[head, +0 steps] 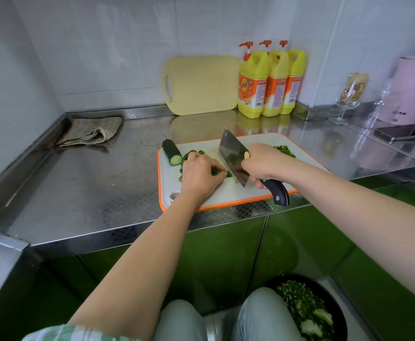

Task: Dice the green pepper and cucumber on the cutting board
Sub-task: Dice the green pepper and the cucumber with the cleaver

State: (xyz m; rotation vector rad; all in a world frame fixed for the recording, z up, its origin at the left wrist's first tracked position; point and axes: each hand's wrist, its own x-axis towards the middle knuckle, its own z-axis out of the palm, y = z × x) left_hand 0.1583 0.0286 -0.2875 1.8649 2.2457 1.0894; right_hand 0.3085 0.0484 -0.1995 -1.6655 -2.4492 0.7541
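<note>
Below the board's near edge, by the person's knees, a dark bowl (334, 301) holds chopped greens (302, 308).

The board (231, 193) lies close to the front edge of the steel counter (90, 180). On it, the left hand (201, 173) is curled knuckles-up, its fingertips pinning pepper (228, 174) to the surface; more pepper shows just beyond that hand. The right hand (263, 163) is wrapped tight round the handle of a cleaver (233, 158). The blade stands edge-down just right of the left fingertips, close to the pinned pieces, and the handle's butt overhangs the board's near rim.

A diced pile (285, 150) sits at the board's far right, partly hidden behind the right hand. The cucumber (172, 152), a stub with its cut face toward the person, lies at the board's far left corner, across the rim.

Bare steel spreads left of the board. Far left of it a crumpled cloth (90, 131) lies by the wall. Beyond the board a pale second board (201, 84) leans on the tiles beside three yellow bottles (270, 82). Far right of the board are a stemmed glass (349, 99), a phone (403, 132) and a pink appliance (413, 87).
</note>
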